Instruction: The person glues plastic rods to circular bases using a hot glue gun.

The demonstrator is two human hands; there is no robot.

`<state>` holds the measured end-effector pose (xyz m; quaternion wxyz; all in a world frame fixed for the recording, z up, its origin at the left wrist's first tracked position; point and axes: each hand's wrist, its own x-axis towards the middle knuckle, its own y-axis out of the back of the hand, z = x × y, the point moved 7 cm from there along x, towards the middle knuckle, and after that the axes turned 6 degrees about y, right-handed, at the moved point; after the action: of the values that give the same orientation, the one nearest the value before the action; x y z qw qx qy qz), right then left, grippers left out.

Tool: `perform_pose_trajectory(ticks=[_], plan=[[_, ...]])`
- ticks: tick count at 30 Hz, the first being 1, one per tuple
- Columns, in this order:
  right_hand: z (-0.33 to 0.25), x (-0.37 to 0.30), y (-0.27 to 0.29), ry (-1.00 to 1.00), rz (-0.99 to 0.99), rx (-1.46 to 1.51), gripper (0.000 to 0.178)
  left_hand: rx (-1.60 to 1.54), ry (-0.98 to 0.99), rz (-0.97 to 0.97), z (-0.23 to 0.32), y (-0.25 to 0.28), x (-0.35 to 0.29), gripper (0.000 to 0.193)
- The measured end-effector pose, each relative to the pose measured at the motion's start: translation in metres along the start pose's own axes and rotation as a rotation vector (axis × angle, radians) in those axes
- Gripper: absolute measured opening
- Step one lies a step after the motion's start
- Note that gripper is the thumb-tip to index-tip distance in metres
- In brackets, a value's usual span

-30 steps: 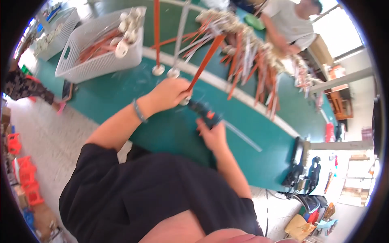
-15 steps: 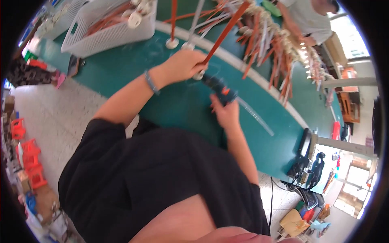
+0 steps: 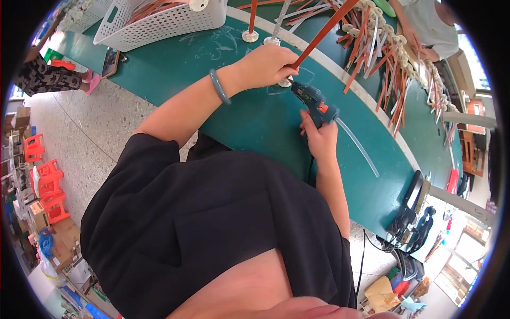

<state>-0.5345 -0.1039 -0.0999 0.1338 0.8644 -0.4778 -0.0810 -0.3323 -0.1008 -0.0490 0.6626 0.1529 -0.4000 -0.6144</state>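
Observation:
My left hand [image 3: 269,65] is closed around the lower end of a reddish-brown strip [image 3: 325,33], which slants up to the right. Just under that hand, a small round white base [image 3: 285,82] sits on the green table. My right hand [image 3: 320,137] grips a dark teal glue gun [image 3: 314,101] with an orange part. Its nozzle points at the strip's foot by the white base; whether they touch I cannot tell. A clear glue stick [image 3: 358,147] sticks out of the gun's rear. Two more strips, one brown [image 3: 253,18] and one grey [image 3: 282,20], stand upright on round white bases beyond my left hand.
A white perforated basket [image 3: 164,33] with brown strips stands at the far left. Across the table lies a long bundle of brown and white strips with cream knots [image 3: 390,53]. Another person's hands [image 3: 419,47] are behind it. Black devices with cables [image 3: 405,212] sit at the right edge.
The view has shifted, so the table and both hands appear farther right. My left hand still holds the brown strip, and the glue gun stays close to its foot.

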Motion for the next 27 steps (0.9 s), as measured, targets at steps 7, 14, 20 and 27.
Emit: perform_pose_trajectory(ticks=[7,14,20,27], plan=[[-0.0003,-0.0004,-0.0005,-0.013,0.003,0.016,0.017,-0.02,0.002,0.021,-0.0012,0.0001,-0.0001,0.011],[0.0012,0.0008,-0.0017,-0.003,-0.013,0.01,0.019,0.003,0.003,0.017,-0.0009,-0.0005,0.0006,0.011],[0.0017,0.0014,0.0003,-0.023,-0.006,0.01,0.016,0.013,0.008,0.015,-0.0041,-0.0012,0.001,0.018],[0.003,0.0023,0.0018,-0.025,0.001,0.037,0.016,-0.005,0.005,0.017,-0.0039,-0.0028,0.001,0.015]])
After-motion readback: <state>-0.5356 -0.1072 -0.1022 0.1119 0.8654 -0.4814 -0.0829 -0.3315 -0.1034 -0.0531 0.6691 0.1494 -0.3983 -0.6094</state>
